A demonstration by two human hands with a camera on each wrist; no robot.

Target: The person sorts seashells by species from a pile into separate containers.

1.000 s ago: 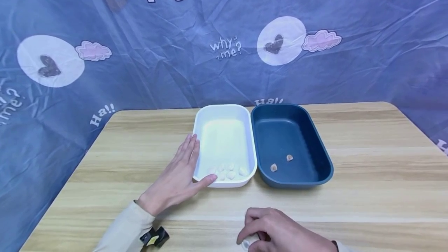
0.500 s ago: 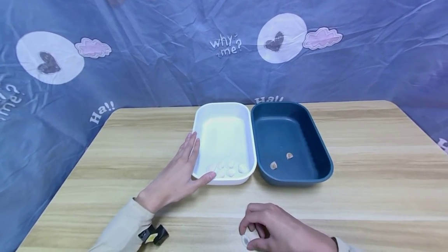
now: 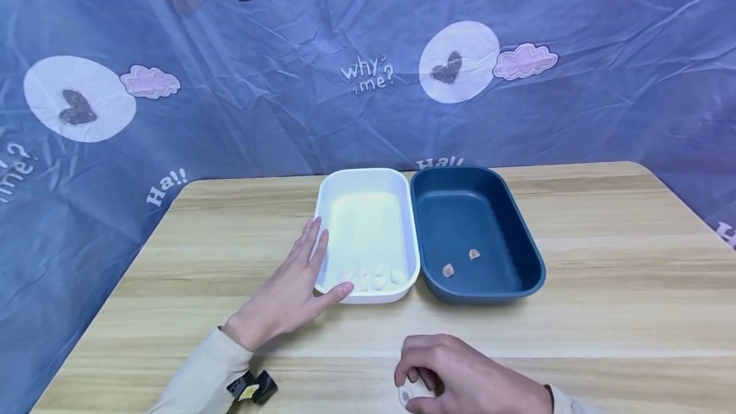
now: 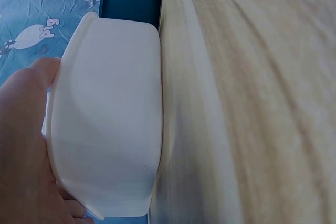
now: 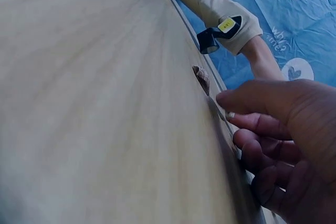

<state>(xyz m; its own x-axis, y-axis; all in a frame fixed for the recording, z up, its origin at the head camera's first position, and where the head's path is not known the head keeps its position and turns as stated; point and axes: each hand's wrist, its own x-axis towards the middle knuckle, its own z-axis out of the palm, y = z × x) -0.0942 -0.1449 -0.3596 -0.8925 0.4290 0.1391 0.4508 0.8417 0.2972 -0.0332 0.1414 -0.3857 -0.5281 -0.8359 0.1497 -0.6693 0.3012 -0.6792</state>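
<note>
My left hand [image 3: 287, 292] rests on the near left corner of a white tray [image 3: 416, 235]; its fingers lie along the left rim, the thumb along the front rim. In the left wrist view the hand [image 4: 23, 129] meets the tray's rim. Low in the head view, my right hand [image 3: 460, 372] curls its fingers and thumb round a small pale shell [image 3: 407, 393]. From the right wrist a brownish ribbed shell [image 5: 201, 80] shows just past the thumb tip of that hand [image 5: 283, 135]; whether it is the same shell, I cannot tell.
Several small white shells [image 3: 377, 283] lie at the near end of the white tray. Beside it stands a dark blue tray [image 3: 537, 267] with two brownish shells [image 3: 448, 270] inside. Both trays stand on the wooden table [image 3: 621, 260], in front of a blue printed cloth [image 3: 276, 114].
The right hand shifts very slightly, and more of the pale shell shows between its thumb and fingers. The left hand and both trays stay in place.
</note>
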